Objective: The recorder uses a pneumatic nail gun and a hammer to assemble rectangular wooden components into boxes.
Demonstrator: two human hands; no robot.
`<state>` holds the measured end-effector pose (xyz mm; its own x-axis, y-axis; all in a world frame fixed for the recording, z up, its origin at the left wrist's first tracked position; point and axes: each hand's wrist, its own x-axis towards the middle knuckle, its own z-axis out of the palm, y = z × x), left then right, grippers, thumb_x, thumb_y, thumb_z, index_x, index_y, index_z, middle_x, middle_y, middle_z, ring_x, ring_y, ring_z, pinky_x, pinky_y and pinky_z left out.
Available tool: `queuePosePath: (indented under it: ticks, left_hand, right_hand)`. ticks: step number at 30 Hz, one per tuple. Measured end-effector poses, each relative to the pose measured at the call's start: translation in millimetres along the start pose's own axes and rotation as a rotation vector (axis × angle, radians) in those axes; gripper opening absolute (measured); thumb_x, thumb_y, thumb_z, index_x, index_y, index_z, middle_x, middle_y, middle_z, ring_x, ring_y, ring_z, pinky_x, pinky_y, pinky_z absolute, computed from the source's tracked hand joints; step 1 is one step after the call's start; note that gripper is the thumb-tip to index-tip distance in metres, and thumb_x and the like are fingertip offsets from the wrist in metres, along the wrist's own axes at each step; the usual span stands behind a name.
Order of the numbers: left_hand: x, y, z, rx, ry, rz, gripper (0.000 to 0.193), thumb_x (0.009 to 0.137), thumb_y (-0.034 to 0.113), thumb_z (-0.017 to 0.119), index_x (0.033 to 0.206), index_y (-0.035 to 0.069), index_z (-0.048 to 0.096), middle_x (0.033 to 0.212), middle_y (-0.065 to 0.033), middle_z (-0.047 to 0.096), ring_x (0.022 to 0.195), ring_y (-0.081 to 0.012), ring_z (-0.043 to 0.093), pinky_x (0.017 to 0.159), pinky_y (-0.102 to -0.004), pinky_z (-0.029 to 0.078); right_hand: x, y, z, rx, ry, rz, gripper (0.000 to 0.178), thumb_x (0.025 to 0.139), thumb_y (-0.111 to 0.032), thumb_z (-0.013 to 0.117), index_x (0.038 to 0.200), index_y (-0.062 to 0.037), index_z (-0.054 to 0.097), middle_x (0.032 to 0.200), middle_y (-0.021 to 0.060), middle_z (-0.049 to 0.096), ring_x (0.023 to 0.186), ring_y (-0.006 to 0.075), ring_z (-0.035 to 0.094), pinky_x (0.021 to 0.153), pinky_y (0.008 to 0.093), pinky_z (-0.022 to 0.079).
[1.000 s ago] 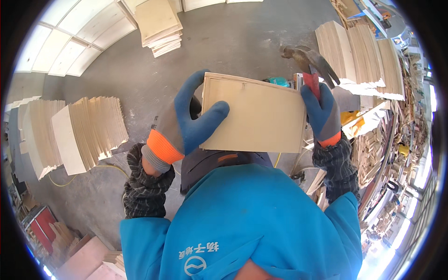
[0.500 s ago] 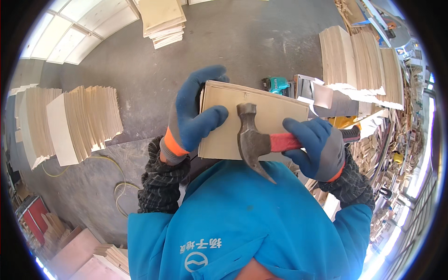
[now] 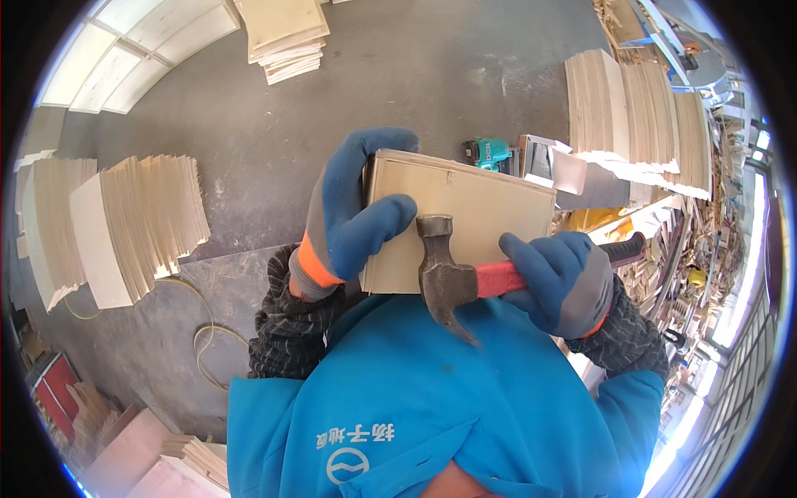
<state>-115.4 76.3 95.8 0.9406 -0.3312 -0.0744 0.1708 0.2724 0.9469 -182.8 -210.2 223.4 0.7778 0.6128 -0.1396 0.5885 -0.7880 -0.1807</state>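
In front of my chest, my left hand [image 3: 344, 220], in a blue and grey glove with an orange cuff, grips the left end of a pale wooden panel [image 3: 490, 207]. Its thumb lies on the top face and its fingers wrap round the far left edge. The panel's edges look layered, so I cannot tell whether it is one piece or several stacked. My right hand [image 3: 563, 278], gloved alike, is closed round the red and black handle of a claw hammer [image 3: 444, 282]. The hammer's dark head hangs over the panel's near part, claw pointing toward me.
A teal power tool [image 3: 490, 154] lies beyond the panel, beside an open box [image 3: 540, 158]. Stacks of thin boards stand at left [image 3: 149, 228], right [image 3: 610, 108] and far side [image 3: 286, 33]. A yellow hose [image 3: 198, 340] curls on the floor at left. Wood scraps [image 3: 656, 274] lie at right.
The hammer head has moved slightly toward me and left across the panel. The panel and my left hand have shifted a little to the right and nearer.
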Motion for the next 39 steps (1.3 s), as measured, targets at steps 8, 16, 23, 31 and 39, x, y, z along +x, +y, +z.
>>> queuePosePath:
  ticks: [8,16,23,31,39]
  left_hand:
    - [0,9,4,-0.084,0.004,-0.059,0.057,0.083,0.010,0.067,0.138,-0.002,0.057,0.110,-0.0063,0.065,0.093,-0.0115,0.060,0.083,-0.0296,0.052]
    - [0,5,5,-0.054,0.003,-0.029,0.056,0.082,0.008,0.066,0.136,-0.002,0.058,0.107,-0.0052,0.065,0.087,-0.0101,0.059,0.079,-0.0283,0.051]
    - [0,5,6,-0.098,0.023,-0.035,0.058,0.080,0.010,0.067,0.136,-0.003,0.058,0.107,-0.0063,0.066,0.090,-0.0106,0.060,0.081,-0.0290,0.052]
    - [1,3,6,-0.098,0.015,-0.011,0.058,0.080,0.009,0.068,0.136,-0.003,0.059,0.108,-0.0065,0.066,0.091,-0.0111,0.060,0.081,-0.0291,0.052]
    - [1,8,5,-0.097,0.018,-0.051,0.056,0.081,0.008,0.067,0.135,-0.002,0.058,0.107,-0.0069,0.066,0.088,-0.0109,0.061,0.079,-0.0287,0.052]
  right_hand:
    - [0,-12,-9,0.008,-0.032,-0.039,0.067,0.084,-0.035,0.085,0.140,-0.0033,0.065,0.095,0.0106,0.068,0.081,0.0323,0.068,0.071,0.0467,0.055]
    - [-5,-14,-6,0.016,-0.021,-0.041,0.073,0.085,-0.039,0.083,0.145,-0.0038,0.063,0.094,0.0088,0.067,0.079,0.0302,0.065,0.070,0.0454,0.053]
    - [-3,-16,-5,-0.001,-0.004,0.137,0.072,0.083,-0.039,0.084,0.144,-0.0044,0.064,0.095,0.0076,0.068,0.079,0.0291,0.065,0.070,0.0449,0.053]
    - [1,-9,-1,-0.030,0.086,0.184,0.070,0.084,-0.035,0.084,0.144,-0.0037,0.064,0.094,0.0083,0.068,0.079,0.0291,0.066,0.068,0.0441,0.053]
    - [8,-10,-7,-0.004,0.063,0.138,0.072,0.084,-0.036,0.085,0.144,-0.0018,0.063,0.096,0.0093,0.069,0.080,0.0304,0.067,0.071,0.0444,0.054]
